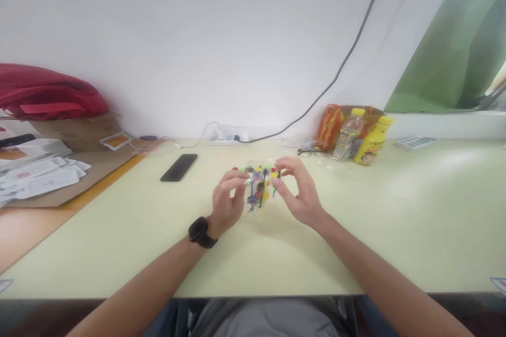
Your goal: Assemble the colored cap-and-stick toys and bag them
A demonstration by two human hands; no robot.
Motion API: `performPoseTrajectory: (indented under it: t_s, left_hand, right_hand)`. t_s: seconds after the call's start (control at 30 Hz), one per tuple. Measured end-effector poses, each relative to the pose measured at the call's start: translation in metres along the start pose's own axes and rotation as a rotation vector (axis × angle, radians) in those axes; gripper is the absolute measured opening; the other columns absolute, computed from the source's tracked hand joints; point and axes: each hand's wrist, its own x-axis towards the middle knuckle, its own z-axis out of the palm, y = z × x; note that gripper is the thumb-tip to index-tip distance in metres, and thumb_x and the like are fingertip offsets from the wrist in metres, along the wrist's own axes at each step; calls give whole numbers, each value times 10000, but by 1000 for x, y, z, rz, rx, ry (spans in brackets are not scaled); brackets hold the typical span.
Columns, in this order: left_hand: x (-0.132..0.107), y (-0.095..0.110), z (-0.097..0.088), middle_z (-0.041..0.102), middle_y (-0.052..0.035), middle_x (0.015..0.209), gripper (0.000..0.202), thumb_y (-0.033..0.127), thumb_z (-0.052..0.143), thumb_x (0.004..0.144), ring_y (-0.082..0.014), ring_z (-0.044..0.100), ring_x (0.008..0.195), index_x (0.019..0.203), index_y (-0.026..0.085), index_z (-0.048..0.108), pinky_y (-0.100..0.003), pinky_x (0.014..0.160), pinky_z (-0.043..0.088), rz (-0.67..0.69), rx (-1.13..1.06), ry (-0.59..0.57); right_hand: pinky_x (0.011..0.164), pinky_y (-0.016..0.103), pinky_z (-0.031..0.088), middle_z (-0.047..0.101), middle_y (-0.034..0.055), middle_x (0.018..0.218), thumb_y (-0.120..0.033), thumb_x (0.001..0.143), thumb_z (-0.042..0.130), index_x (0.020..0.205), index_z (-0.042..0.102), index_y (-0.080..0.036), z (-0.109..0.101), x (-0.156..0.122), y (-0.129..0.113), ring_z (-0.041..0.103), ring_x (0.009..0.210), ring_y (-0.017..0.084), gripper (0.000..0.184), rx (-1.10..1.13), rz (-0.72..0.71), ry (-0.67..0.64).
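Note:
A clear plastic bag (pixel 259 187) of small colourful plastic pieces is held up between both hands over the middle of the table. Blue, yellow, red, green and black show among the pieces, some of them thin sticks with round ends; their exact kind is blurred. My left hand (pixel 229 197) pinches the bag's left side, fingers closed at its upper edge. On the opposite side, my right hand (pixel 299 189) grips the bag between thumb and curled fingers. A black watch (pixel 202 231) sits on my left wrist.
A phone (pixel 179 167) lies left of the hands. Behind stands a power strip (pixel 227 139) with a grey cable. To the right are glasses (pixel 311 152), a clear bottle (pixel 348 136) and a yellow bottle (pixel 372 142). Papers (pixel 43 174) lie on cardboard at the far left.

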Motion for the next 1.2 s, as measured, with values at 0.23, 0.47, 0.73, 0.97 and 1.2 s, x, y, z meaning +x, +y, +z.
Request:
performPoseTrajectory:
  t_s: [0.23,0.47,0.73,0.97,1.2]
  left_hand:
    - [-1,3,2,763,-75,1067,78,231,493,1100,-212,740,1054,1150,260,546,-494,989,597,-11,3,-58]
    - [-2,4,2,733,-63,1037,90,221,485,1099,-212,733,1003,1154,258,545,-461,936,602,-100,-69,-34]
    - [-2,12,5,673,-135,1323,466,433,510,1088,-234,710,982,1497,319,319,-507,936,568,-263,-264,-19]
    - [-8,13,7,549,-226,1518,938,702,630,952,-344,652,1267,1670,288,191,-534,1019,570,-486,-443,-275]
    - [-3,23,13,787,-127,1086,321,432,734,978,-279,766,989,1218,219,737,-438,884,652,-814,-588,-491]
  right_hand:
    - [866,364,572,724,55,1022,-515,996,657,1310,572,-254,-2,7,16,701,983,214,417,287,309,-77]
    - [777,353,567,740,48,900,-536,1000,634,921,684,-223,-11,22,7,678,839,204,327,223,283,-228]
    - [707,312,509,630,24,857,-488,1064,522,933,581,-229,-23,35,-4,597,776,172,296,93,166,-134]
    - [763,330,507,609,20,860,-459,1088,481,930,549,-234,-25,39,-16,590,796,180,282,78,153,-192]
    - [744,322,523,606,10,846,-532,1075,501,967,548,-242,-14,18,8,582,781,174,312,277,340,-154]
